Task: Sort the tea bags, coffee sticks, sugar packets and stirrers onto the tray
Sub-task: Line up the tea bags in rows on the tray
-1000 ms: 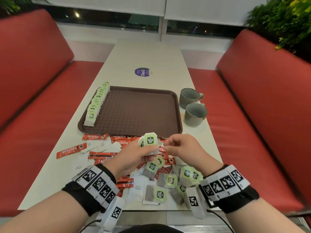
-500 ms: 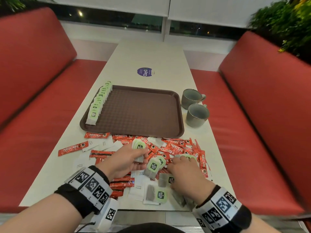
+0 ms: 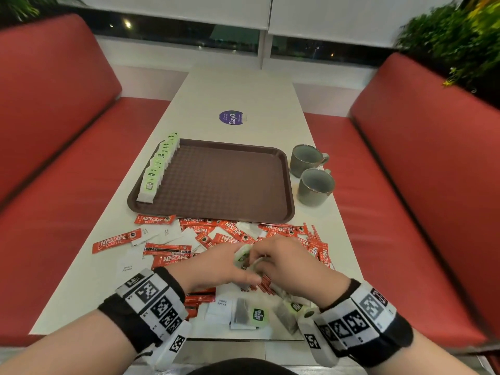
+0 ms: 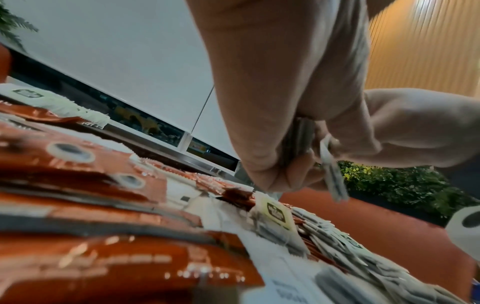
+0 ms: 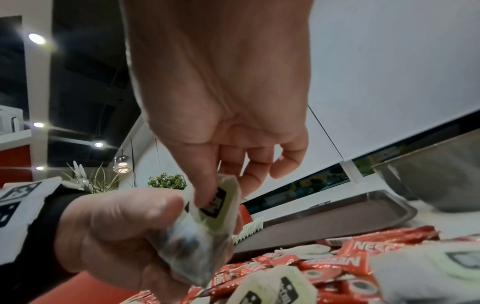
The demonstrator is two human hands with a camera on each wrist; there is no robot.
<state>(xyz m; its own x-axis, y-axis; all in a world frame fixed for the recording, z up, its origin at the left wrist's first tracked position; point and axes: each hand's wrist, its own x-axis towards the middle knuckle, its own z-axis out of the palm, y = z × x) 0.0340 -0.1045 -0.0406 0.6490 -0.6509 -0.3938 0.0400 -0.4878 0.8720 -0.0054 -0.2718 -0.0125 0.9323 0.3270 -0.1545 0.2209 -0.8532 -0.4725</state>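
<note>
Worktop [image 3: 243,93]: long, pale, running away between two red benches.
Far middle: a round purple sticker [image 3: 231,117], flat on the surface.
Centre: brown tray [image 3: 224,185], its near rim just beside the loose pile.
Right edge: two grey cups [image 3: 311,174] side by side, next to the tray.
Near end: red coffee sticks [image 3: 116,240], white sugar packets [image 3: 127,267] and green-tagged tea bags [image 3: 250,315], scattered and overlapping right up to the near edge.

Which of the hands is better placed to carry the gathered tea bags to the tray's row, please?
Probably the left hand: it already grips the green-tagged tea bags, and the row of tea bags lines the brown plastic tray on its left.
</note>
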